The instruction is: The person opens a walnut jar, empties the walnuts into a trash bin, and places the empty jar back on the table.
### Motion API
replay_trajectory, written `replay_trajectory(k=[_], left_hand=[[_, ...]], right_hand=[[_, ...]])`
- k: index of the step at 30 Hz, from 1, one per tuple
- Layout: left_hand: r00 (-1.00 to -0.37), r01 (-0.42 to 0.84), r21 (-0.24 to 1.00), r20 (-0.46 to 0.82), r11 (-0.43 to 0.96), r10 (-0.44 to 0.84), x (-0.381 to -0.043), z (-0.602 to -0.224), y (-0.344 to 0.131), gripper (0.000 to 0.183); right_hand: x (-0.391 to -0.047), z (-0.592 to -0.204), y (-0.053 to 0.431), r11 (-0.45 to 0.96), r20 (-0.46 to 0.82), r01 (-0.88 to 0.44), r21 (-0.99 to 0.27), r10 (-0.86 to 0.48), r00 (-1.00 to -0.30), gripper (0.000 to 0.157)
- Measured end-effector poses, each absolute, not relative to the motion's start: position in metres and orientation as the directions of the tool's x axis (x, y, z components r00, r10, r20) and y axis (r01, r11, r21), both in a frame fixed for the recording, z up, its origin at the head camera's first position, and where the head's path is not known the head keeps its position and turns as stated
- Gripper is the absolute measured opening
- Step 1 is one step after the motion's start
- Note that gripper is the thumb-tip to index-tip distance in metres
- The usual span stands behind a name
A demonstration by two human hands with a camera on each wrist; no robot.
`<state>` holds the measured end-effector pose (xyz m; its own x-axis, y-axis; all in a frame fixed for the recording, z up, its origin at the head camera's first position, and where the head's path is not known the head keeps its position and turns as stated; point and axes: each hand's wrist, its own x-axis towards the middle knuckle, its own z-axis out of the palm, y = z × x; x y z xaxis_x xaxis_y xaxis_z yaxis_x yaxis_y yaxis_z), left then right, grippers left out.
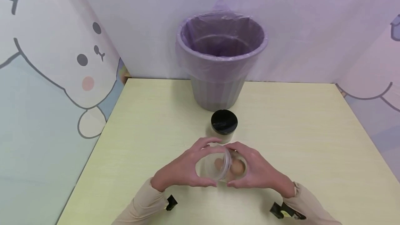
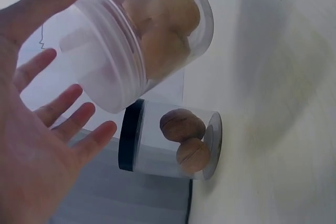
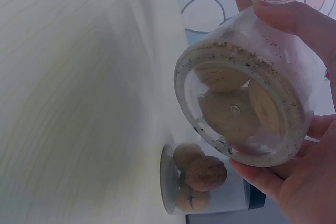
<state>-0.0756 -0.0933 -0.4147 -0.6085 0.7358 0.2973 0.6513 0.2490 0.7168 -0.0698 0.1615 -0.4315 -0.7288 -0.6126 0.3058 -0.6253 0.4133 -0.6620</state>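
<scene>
1. Jar (image 2: 139, 40): clear, tilted, lifted off the table (image 1: 297, 124), on the near side of the bin (image 1: 218, 70) and well apart from it. Pale ringed end toward the left, base toward the right. At that ringed end, a clear lid or a bare neck: cannot tell which.
2. Nuts (image 2: 163, 51) inside: several, round, brown, bunched toward the base.
3. Right hand (image 1: 259, 169): near side of the bin, right of its middle; curled round the jar's body, thumb on one side, fingers on the other.
4. Left hand (image 1: 184, 167): near side of the bin, left of its middle; fingers spread, well clear of the wall, thumb by the ringed end. Touching with the thumb or not: cannot tell.
5. Step in hand, by judgement: work at the jar's ringed end, right hand for support, left for the ring.
6. Next move, probably: calls for a firm right-hand hold, left fingers evenly round the ring, and little extra tilt, for fear of spilling.
7. Black-lidded jar (image 1: 224, 122): upright, just in front of the bin, with walnuts (image 3: 206, 173) inside; best not knocked.
</scene>
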Motion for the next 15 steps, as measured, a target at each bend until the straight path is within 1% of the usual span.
replay_trajectory(k=[4,8,12,15], left_hand=[[-0.551,0.697,0.683,0.317,0.218,0.772,-0.0759,-0.4129,-0.0941,0.077],[-0.524,0.724,0.662,0.345,0.194,0.779,-0.0763,-0.4129,-0.0940,0.076],[-0.517,0.729,0.660,0.358,0.181,0.778,-0.0760,-0.4135,-0.0934,0.075],[-0.540,0.713,0.672,0.344,0.200,0.768,-0.0759,-0.4138,-0.0934,0.073]], right_hand=[[-0.0697,-0.4311,0.1614,0.420,0.300,-0.622,-0.661,-0.612,-0.732,0.087],[-0.0697,-0.4313,0.1609,0.413,0.295,-0.616,-0.670,-0.614,-0.732,0.088],[-0.0694,-0.4317,0.1605,0.410,0.291,-0.610,-0.678,-0.613,-0.734,0.089],[-0.0697,-0.4323,0.1603,0.407,0.292,-0.610,-0.679,-0.613,-0.734,0.089]])
